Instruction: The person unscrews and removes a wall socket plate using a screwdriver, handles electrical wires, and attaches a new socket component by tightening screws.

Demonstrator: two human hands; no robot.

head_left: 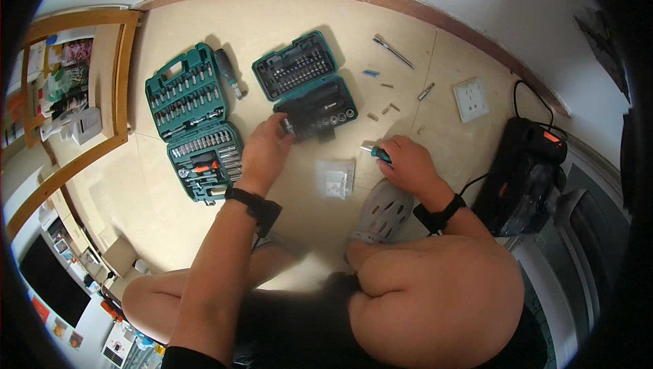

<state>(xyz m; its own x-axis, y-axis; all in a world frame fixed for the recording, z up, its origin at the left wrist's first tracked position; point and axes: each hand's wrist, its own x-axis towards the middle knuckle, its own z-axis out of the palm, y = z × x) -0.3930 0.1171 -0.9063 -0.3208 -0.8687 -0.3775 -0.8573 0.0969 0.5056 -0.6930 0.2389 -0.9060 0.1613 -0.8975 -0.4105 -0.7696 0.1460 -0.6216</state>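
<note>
My right hand (408, 165) is closed around a short green-and-black screwdriver (377, 153), its metal end pointing left. My left hand (264, 151) is at the near left corner of a small open green bit case (329, 63), fingers curled by a shiny socket-like piece. Whether it grips that piece or the case edge cannot be made out. Rows of bits fill the case's far half; several round sockets (341, 117) line its near half. Just in front of the case is a small clear plastic box (335, 180) with pale contents.
At left lies a larger open green socket set (197, 114), with a dark-handled driver (226, 70) beside it. An extension bar (393, 51), small metal pieces (387, 108) and a white wall socket plate (470, 99) lie on the tiles. A black bag (520, 172) is at right.
</note>
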